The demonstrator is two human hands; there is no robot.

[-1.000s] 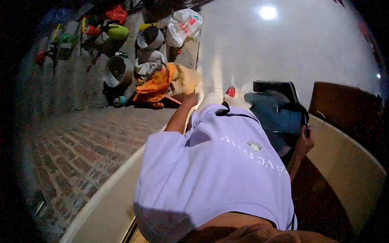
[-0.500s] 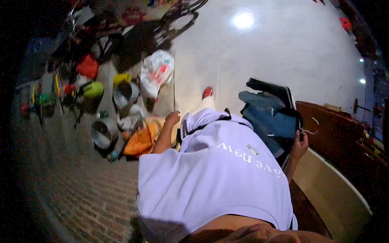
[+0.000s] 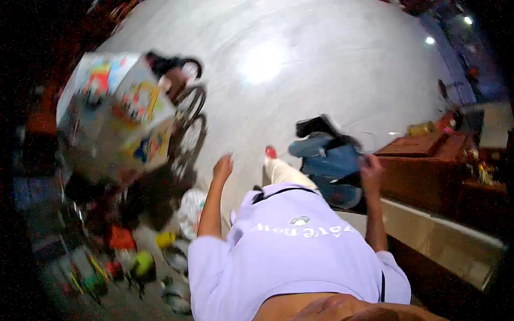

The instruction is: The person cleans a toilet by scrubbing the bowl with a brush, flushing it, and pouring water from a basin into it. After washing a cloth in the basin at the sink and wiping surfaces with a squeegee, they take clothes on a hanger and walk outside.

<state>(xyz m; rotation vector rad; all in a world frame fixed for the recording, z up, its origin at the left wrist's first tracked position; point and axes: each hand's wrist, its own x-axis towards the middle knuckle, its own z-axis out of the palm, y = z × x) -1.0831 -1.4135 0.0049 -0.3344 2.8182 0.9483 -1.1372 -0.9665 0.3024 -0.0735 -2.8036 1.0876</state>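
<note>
My right hand [image 3: 371,171] is closed at the right edge of a blue-and-black bundle [image 3: 326,159], which looks like denim cloth with black bag-like parts. The bundle hangs by my right side above the pale floor; blur hides the exact grip. My left hand [image 3: 223,167] is raised away from my body on the left, its fingers curled in and nothing visible in them. A red shoe [image 3: 270,152] shows below the pale trouser leg [image 3: 286,172], in front of my light purple shirt [image 3: 305,257].
On the left stand a large white box with cartoon pictures [image 3: 115,115] and bicycle wheels [image 3: 190,104]. Lower left are a white bag [image 3: 191,214], a yellow object [image 3: 165,238] and a red object [image 3: 122,237]. A reddish-brown wooden surface [image 3: 423,144] lies on the right.
The view has moved forward over the floor; the picture box has come in at left. My left hand has swung forward. My right hand has stayed at the bundle, which moves along with me.
</note>
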